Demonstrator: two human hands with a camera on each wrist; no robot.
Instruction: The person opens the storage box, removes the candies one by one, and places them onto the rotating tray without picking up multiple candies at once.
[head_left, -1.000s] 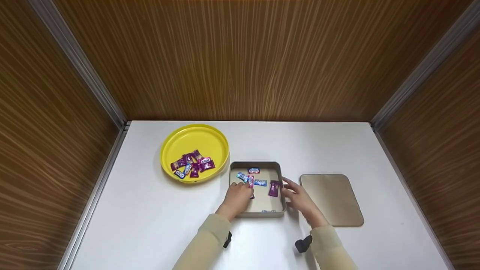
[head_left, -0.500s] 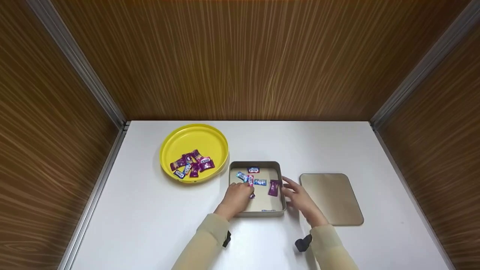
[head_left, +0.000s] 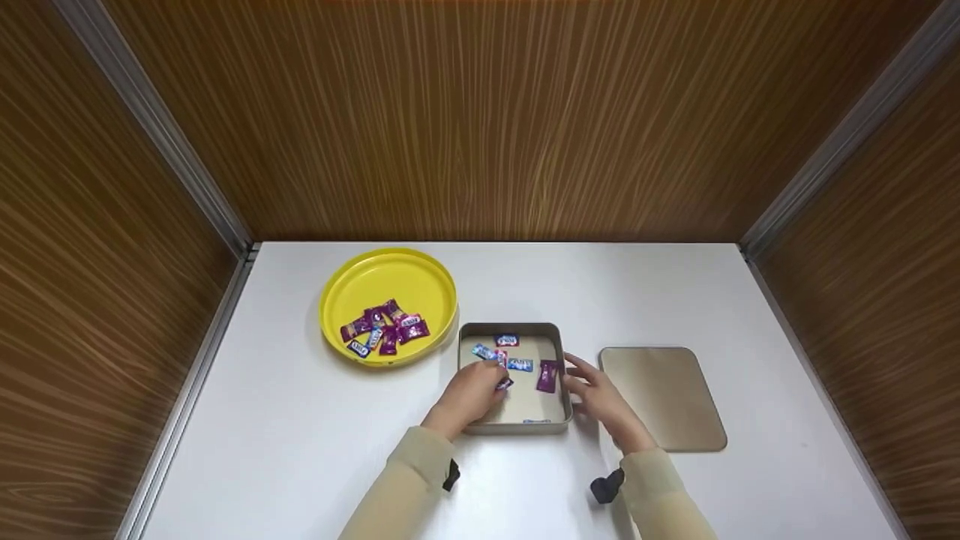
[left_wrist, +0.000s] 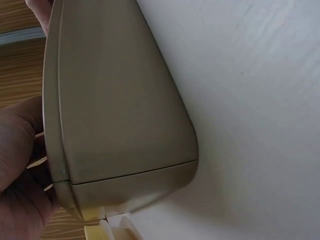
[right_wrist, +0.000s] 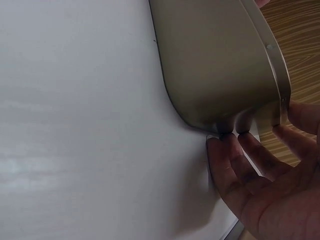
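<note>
A square metal tin (head_left: 514, 429) sits on the white table with several small wrapped candies in it. My left hand (head_left: 472, 390) reaches over its left side and pinches a purple wrapped candy (head_left: 505, 383); part of the candy is hidden by the fingers. Against the tin's right outer wall rest the fingertips of my right hand (head_left: 600, 394), its thumb at the rim in the right wrist view. Inside the tin lie another purple candy (head_left: 547, 376), a blue candy (head_left: 520, 364) and a red-and-blue one (head_left: 507, 340). In the left wrist view the tin's wall (left_wrist: 115, 100) hides the candy.
A yellow round plate (head_left: 390, 277) holding a pile of mostly purple candies (head_left: 388, 341) stands at the back left. To the right of my right hand lies the tin's flat lid (head_left: 667, 397). Wood-grain panels (head_left: 480, 127) enclose the table at the back and sides.
My left hand has shifted slightly, and the purple candy at its fingertips has moved a little and shows more. The right hand has stayed at the tin's side.
</note>
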